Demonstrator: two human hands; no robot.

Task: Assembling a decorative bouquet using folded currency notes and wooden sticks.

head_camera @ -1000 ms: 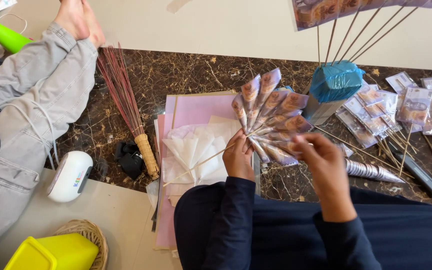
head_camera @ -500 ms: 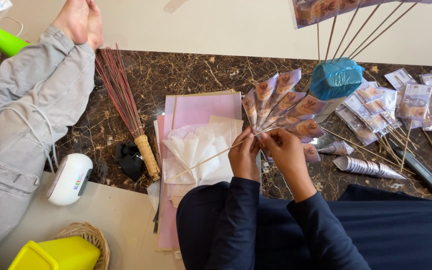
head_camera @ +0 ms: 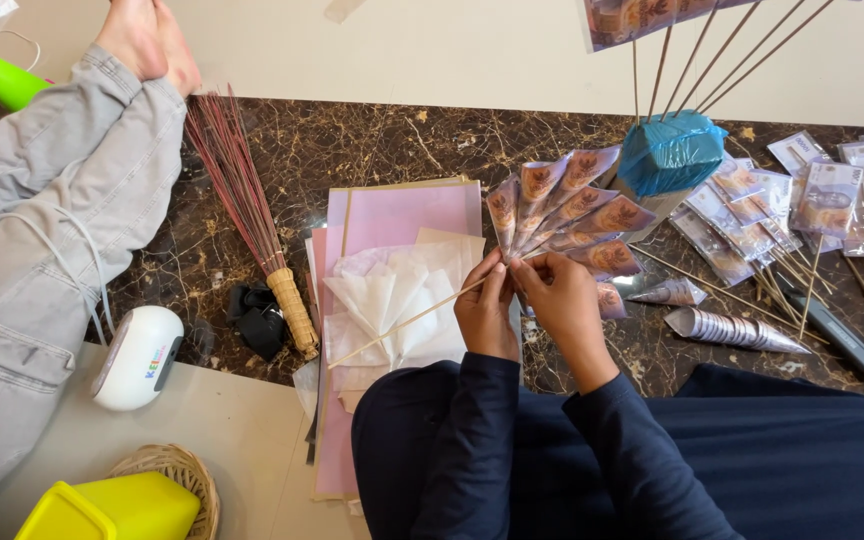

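Fan of rolled banknote cones (head_camera: 572, 215) on thin sticks | purple-brown; splayed | left hand (head_camera: 485, 312), right hand (head_camera: 562, 305) fingers pinch its base

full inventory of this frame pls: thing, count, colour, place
fan of rolled banknote cones: one, purple-brown, held at centre
thin stick: one, tan, runs down-left from the hands
white tissue: a pile, on pink sheets
blue block: one, holds upright sticks, right of fan
loose notes: many, right
broom: one, reddish, left
white device: one, lower left
yellow box: one, in basket
other person's leg: grey, left
left hand, right hand: pinching the fan's base
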